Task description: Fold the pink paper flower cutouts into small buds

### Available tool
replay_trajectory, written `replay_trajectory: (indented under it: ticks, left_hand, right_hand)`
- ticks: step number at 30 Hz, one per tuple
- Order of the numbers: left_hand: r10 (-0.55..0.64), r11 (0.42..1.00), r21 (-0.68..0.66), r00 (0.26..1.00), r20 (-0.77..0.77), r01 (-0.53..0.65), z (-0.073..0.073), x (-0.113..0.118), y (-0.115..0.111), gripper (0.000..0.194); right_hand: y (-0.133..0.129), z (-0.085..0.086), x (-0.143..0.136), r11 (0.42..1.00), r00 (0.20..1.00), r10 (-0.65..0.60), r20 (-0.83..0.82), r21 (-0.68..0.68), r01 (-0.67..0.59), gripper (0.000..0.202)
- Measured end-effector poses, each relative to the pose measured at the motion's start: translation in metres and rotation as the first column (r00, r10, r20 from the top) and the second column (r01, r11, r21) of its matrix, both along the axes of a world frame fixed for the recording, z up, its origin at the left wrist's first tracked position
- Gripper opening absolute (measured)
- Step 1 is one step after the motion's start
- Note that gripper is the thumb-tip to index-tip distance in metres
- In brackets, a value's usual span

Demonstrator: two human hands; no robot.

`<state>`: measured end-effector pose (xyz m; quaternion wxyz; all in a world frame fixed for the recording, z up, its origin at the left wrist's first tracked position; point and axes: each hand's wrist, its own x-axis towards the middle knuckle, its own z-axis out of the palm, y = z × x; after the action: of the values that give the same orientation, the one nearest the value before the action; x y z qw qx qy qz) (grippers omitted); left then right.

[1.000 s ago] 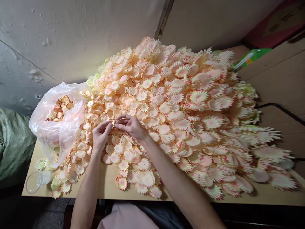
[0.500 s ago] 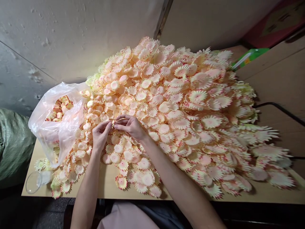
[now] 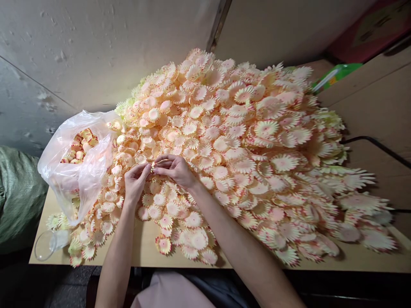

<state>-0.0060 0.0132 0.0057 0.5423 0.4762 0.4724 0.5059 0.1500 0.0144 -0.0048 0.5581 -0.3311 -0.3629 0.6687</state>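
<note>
My left hand and my right hand meet over the near left part of a large heap of pale pink and cream flower-shaped pieces with red-tipped edges. Between the fingertips of both hands is a small cream piece, pinched from each side. Its details are too small to make out. To the left of my hands stands an open translucent plastic bag, with several small rolled pieces with red edges inside.
A clear round dish lies at the front left corner of the wooden table. A green sack stands at the far left. A green packet and a black cable are on the right, and a wall rises behind.
</note>
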Motion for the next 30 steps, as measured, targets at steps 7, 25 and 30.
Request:
replay_trajectory:
  ticks: [7,25,30]
  left_hand:
    - [-0.002,1.000,0.024,1.000,0.000,0.002,0.002,0.001,0.000,0.029]
    - [0.120,0.993,0.001,0.991,0.058,-0.121,-0.006,-0.004,0.006,0.024]
    - [0.174,0.984,-0.060,0.971,0.167,-0.166,-0.003,-0.001,0.008,0.022]
  right_hand:
    - [0.002,-0.001,0.001,0.999,0.998,-0.042,0.046,0.009,0.042,0.032]
    - [0.003,0.004,0.000,0.997,0.995,-0.071,0.065,0.013,0.070,0.034]
    - [0.003,0.007,0.001,0.999,0.999,-0.039,-0.007,-0.019,0.039,0.036]
